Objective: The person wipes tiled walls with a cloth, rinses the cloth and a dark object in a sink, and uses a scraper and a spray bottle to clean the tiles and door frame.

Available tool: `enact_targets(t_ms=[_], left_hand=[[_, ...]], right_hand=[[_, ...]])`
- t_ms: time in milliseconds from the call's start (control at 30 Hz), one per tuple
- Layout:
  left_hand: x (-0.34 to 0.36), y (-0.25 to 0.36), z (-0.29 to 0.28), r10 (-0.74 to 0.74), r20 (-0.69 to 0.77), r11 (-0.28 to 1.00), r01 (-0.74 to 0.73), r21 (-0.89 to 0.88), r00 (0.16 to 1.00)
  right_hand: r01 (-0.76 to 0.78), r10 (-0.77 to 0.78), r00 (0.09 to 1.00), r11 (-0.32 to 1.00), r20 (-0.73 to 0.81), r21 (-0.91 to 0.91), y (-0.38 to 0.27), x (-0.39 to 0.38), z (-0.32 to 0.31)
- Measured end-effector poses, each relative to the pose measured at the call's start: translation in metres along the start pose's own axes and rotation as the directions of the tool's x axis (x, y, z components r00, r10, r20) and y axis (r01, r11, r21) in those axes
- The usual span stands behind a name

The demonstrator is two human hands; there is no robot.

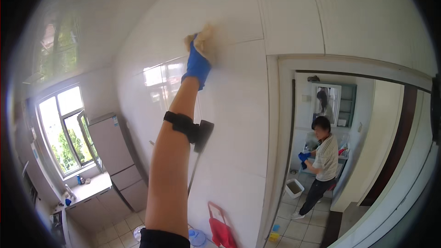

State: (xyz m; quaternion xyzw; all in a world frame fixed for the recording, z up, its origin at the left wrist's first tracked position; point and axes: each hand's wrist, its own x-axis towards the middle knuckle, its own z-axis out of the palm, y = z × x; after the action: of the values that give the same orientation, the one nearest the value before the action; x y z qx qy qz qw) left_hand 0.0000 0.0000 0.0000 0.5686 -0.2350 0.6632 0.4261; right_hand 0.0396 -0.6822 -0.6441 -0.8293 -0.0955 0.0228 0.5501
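Note:
My left hand, in a blue rubber glove, is stretched high up against the white tiled wall. Its fingers are closed around a crumpled beige cloth, which is pressed to the tiles just below the ceiling. The cloth hides part of the fingertips and its edge is blurred. Around my bare forearm runs a black strap carrying a small black box. My right hand does not show.
A doorway opens on the right. Beyond it a person in blue gloves stands by a sink, near a white bucket. To the left are a fridge, counter and open window. Below stands a red object.

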Motion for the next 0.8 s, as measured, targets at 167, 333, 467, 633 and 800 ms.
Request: enact_targets(t_ms=[167,333,467,633,800], left_hand=[[-0.040,0.044,0.195,0.435,0.690,0.086,-0.789,0.608,0.579],[0.042,0.055,0.212,0.448,0.451,0.387,-0.622,0.681,0.772],[0.047,0.033,0.086,0.385,-0.104,0.562,-0.144,0.814,0.917],[-0.031,0.008,0.007,0.160,-0.179,0.834,-0.036,0.551,0.971],[0.017,-0.010,0.013,0.545,0.269,0.126,-0.395,0.910,0.794]], right_hand=[[0.082,-0.085,0.996,0.992,-0.028,-0.100,0.001,0.014,-0.044],[0.143,-0.144,0.985,0.990,-0.090,-0.015,0.017,0.013,-0.017],[0.030,-0.054,0.978,0.992,-0.202,-0.120,0.047,0.015,-0.031],[0.276,-0.284,0.958,0.945,-0.024,-0.177,0.217,0.031,0.019],[0.027,-0.028,0.999,0.999,0.031,0.029,0.015,0.021,-0.011]])
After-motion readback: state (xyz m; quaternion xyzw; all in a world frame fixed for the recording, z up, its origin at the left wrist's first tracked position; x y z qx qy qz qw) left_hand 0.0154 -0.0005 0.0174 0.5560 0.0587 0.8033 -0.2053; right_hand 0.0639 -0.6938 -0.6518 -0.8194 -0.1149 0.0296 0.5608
